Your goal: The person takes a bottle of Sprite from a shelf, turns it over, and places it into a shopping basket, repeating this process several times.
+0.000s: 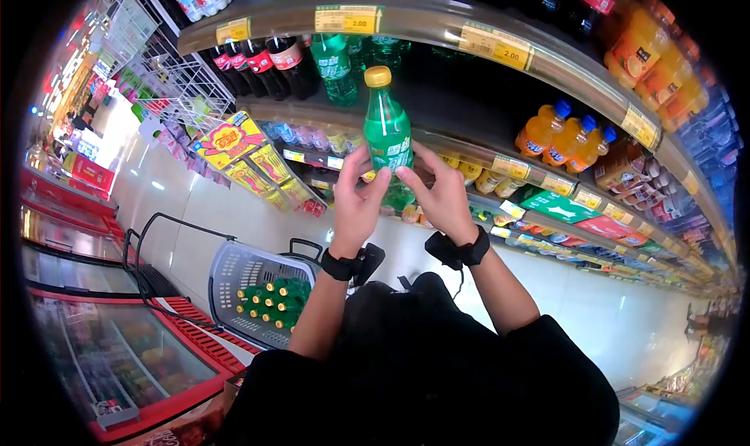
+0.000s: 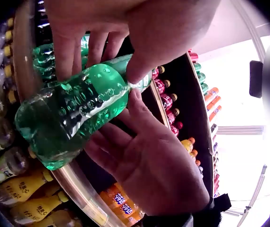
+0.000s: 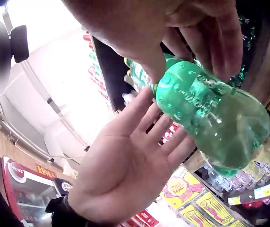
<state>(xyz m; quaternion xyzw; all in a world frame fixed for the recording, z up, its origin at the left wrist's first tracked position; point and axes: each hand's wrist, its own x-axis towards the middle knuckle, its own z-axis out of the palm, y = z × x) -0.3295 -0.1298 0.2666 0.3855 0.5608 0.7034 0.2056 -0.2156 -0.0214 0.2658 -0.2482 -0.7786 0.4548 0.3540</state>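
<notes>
Between both hands, a green plastic soda bottle (image 1: 387, 125) with a yellow cap stands upright before the shelf in the head view. My left hand (image 1: 358, 200) holds its left side, thumb in front and fingers behind. On the other side my right hand (image 1: 442, 198) does the same. The thumbs meet near the white-lettered label. Both wrist views show the bottle's clear green lower half (image 2: 73, 111) (image 3: 215, 118) jutting out past the hands, bare of any label. Beyond it, more green bottles (image 1: 334, 67) stand on the shelf beside dark cola bottles (image 1: 285, 63).
A grey shopping basket (image 1: 223, 278) with several yellow-capped green bottles (image 1: 273, 301) sits on the floor at the left. Orange soda bottles (image 1: 558, 133) stand right on the shelf. A hanging candy display (image 1: 242, 157) juts out at left. Red-edged freezers (image 1: 156, 360) line the left side.
</notes>
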